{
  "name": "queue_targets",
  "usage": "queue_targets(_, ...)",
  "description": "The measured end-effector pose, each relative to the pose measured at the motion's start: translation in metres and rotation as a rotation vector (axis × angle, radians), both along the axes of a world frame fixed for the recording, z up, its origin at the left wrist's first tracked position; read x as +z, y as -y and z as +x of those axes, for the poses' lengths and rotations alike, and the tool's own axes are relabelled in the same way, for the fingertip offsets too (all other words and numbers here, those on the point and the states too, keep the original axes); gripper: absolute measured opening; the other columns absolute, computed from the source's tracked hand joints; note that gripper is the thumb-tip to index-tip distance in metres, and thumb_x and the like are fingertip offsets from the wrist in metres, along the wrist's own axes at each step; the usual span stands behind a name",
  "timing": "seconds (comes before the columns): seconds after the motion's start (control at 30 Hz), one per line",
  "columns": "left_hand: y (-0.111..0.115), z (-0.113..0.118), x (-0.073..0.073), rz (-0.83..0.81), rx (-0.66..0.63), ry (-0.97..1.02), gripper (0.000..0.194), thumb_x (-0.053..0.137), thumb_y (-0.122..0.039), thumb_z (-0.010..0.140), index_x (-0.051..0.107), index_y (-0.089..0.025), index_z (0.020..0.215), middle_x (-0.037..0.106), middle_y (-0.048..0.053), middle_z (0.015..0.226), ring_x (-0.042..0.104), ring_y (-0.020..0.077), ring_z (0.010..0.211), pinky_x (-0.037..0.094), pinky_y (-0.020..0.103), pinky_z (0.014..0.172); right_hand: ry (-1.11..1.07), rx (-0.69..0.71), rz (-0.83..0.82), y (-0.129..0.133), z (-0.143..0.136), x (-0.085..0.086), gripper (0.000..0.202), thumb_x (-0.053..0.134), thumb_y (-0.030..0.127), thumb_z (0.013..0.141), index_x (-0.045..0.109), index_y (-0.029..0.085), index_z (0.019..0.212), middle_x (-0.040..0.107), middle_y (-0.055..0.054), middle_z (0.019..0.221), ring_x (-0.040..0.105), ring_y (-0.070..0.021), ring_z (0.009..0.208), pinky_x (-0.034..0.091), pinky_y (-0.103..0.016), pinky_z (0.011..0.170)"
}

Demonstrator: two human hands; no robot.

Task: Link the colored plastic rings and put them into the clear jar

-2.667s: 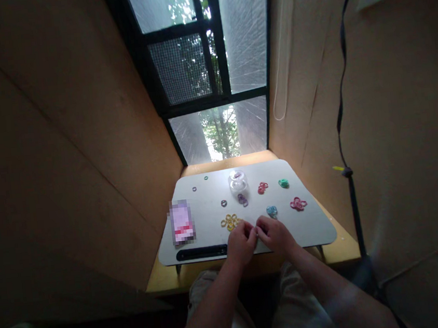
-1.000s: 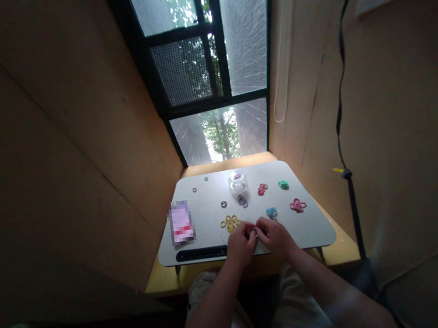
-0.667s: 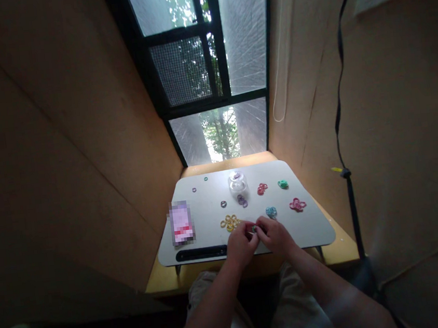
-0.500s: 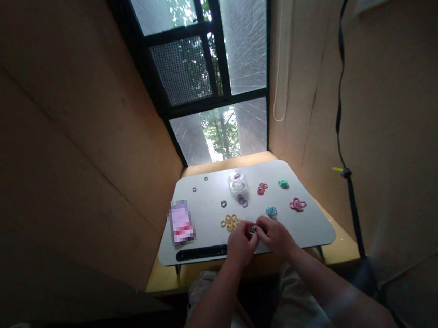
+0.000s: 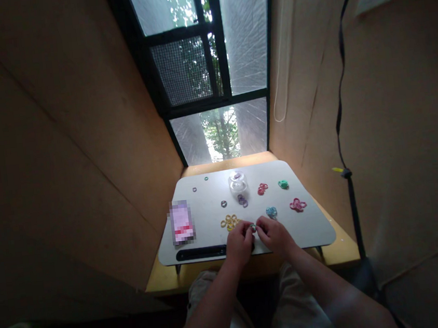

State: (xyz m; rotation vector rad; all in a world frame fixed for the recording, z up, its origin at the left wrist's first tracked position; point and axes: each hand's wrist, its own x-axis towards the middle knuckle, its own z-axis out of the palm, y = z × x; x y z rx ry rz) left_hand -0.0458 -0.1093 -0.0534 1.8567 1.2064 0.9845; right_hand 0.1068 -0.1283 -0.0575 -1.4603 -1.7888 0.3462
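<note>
My left hand (image 5: 240,242) and my right hand (image 5: 274,235) are closed near the front edge of the white lap table (image 5: 204,212). Between their fingertips is a small green band (image 5: 253,227), pinched by both hands. Yellow bands (image 5: 230,222) lie just beyond my left hand, and light blue bands (image 5: 271,211) just beyond my right. Farther back are purple bands (image 5: 242,200), a clear round jar (image 5: 238,184), red bands (image 5: 262,188) and a green pile (image 5: 282,184). Pink bands (image 5: 297,205) lie to the right.
A pink and purple packet (image 5: 182,222) lies at the left of the table. A black slot strip (image 5: 200,253) runs along the front edge. Single bands lie at the back left, one grey (image 5: 194,189), one green (image 5: 206,178). A dark cord (image 5: 341,120) hangs at right.
My hands have shifted very slightly, with the fingertips a little farther apart around the green band. The things on the table have not moved.
</note>
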Motion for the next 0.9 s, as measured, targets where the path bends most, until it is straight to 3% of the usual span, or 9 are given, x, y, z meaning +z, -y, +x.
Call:
queue_targets(0.2,-0.0017,0.0001,-0.0041,-0.009,-0.009,0.048,0.02,0.044,-0.026,0.089,0.063,-0.019,0.094,0.067,0.001,0.078,0.06,0.0124,0.066,0.044,0.024,0.065,0.021,0.002,-0.001,-0.0005,0.0008,-0.0012,0.012,0.047,0.024,0.085,0.052,0.022,0.074,0.055,0.002,0.063,0.052,-0.0135,0.06,0.034,-0.023,0.059)
queue_targets(0.4,0.0004,-0.0004,-0.0023,-0.004,-0.013,0.028,0.028,0.05,-0.024,0.086,0.059,-0.022,0.112,0.067,0.0,0.084,0.059,0.0112,0.065,0.046,0.024,0.066,0.029,-0.006,0.016,-0.001,0.0004,-0.0023,0.014,0.046,0.025,0.086,0.053,0.022,0.074,0.056,0.002,0.064,0.051,-0.0134,0.059,0.033,-0.024,0.058)
queue_targets(0.6,-0.0009,-0.001,-0.0015,0.049,-0.03,0.0,0.026,0.052,-0.02,0.083,0.064,-0.023,0.106,0.068,0.002,0.097,0.061,0.0127,0.076,0.047,0.025,0.074,0.012,0.013,0.01,-0.0021,0.0005,-0.0031,0.014,0.046,0.026,0.087,0.054,0.022,0.076,0.059,0.001,0.067,0.054,-0.0142,0.062,0.036,-0.024,0.06)
queue_targets(0.9,0.0007,-0.0009,0.0008,0.042,-0.037,0.001,0.027,0.053,-0.024,0.085,0.064,-0.023,0.111,0.068,0.002,0.098,0.061,0.012,0.075,0.048,0.025,0.073,0.03,0.012,-0.008,-0.0003,0.0006,-0.0031,0.012,0.045,0.025,0.087,0.054,0.022,0.078,0.06,0.001,0.069,0.056,-0.0147,0.065,0.036,-0.024,0.062)
